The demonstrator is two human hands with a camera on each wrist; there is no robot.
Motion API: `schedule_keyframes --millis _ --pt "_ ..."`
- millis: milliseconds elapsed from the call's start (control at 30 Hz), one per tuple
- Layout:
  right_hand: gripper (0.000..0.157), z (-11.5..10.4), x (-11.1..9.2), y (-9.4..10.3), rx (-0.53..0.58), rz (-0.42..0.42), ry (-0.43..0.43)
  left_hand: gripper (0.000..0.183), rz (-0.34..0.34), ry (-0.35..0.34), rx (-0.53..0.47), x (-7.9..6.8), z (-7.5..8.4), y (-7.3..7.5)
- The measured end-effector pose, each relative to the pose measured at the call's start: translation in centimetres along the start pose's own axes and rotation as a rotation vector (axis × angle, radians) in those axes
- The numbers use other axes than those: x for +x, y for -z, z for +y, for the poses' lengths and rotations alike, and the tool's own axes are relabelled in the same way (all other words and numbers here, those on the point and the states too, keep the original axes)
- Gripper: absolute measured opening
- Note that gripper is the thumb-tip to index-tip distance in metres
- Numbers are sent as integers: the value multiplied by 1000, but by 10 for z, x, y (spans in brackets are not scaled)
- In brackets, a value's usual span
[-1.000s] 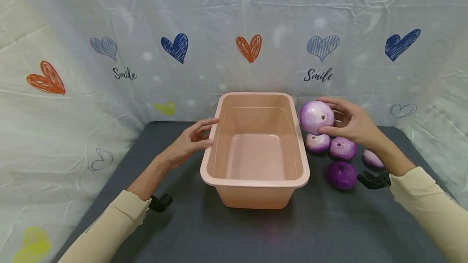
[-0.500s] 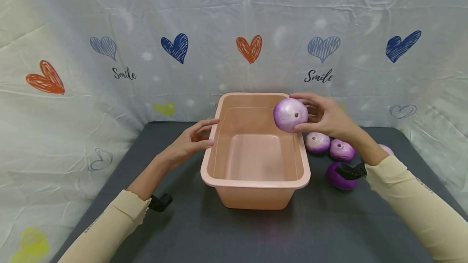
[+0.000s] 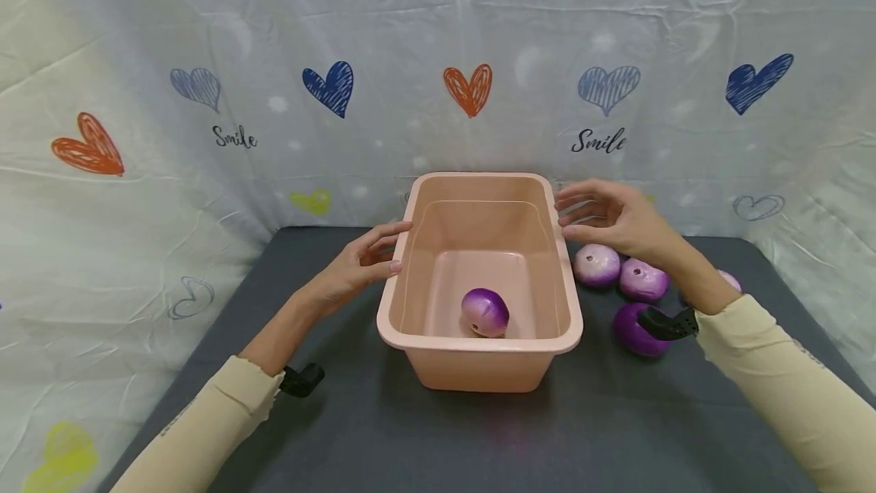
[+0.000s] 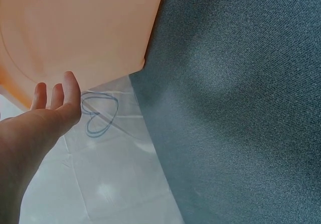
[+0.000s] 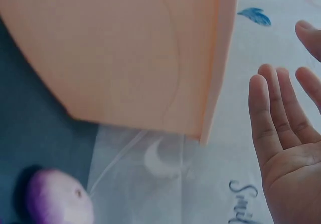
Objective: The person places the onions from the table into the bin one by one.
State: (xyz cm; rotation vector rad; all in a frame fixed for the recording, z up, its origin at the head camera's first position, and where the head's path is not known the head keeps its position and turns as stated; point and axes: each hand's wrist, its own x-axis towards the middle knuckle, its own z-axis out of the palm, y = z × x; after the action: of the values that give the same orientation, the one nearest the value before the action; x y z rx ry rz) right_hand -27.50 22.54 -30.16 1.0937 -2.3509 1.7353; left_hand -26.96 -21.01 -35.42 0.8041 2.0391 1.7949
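Observation:
A purple onion [image 3: 485,312] lies on the floor of the pink plastic tub [image 3: 479,344], near its front wall. My left hand [image 3: 359,261] touches the tub's left rim with loosely bent fingers. In the left wrist view the left hand [image 4: 47,113] shows its fingertips against the tub's outer side [image 4: 85,28]. By the tub's right rim hovers my right hand [image 3: 612,219], holding nothing. In the right wrist view that right hand [image 5: 288,143] has its fingers spread and extended, apart from the tub [image 5: 120,53].
Several onions rest right of the tub: a pale onion [image 3: 597,265], a pinkish onion [image 3: 643,281], a dark purple onion [image 3: 638,329], and one partly hidden behind the right wrist. A dark cloth [image 3: 452,440] covers the table. A curtain [image 3: 383,21] with printed hearts hangs behind.
The right hand carried an onion leftward over the tub's right rim and let it go. That onion is now inside the tub, and the hand has drawn back slightly right. The left hand stayed put.

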Motion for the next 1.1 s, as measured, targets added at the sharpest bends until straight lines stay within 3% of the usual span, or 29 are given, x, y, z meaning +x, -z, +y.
schedule_keyframes --millis 200,467,800,1100 --pt "41 6 -24 14 -82 32 -31 68 -3 14 3 -1 0 0" --pt "38 14 -59 29 -198 103 -174 68 -1 26 9 -1 0 -1" --pt "37 32 -99 50 -232 78 -143 67 -2 40 19 -1 -1 0" --pt "41 44 -132 56 -262 91 -192 68 -1 57 11 -1 1 -1"
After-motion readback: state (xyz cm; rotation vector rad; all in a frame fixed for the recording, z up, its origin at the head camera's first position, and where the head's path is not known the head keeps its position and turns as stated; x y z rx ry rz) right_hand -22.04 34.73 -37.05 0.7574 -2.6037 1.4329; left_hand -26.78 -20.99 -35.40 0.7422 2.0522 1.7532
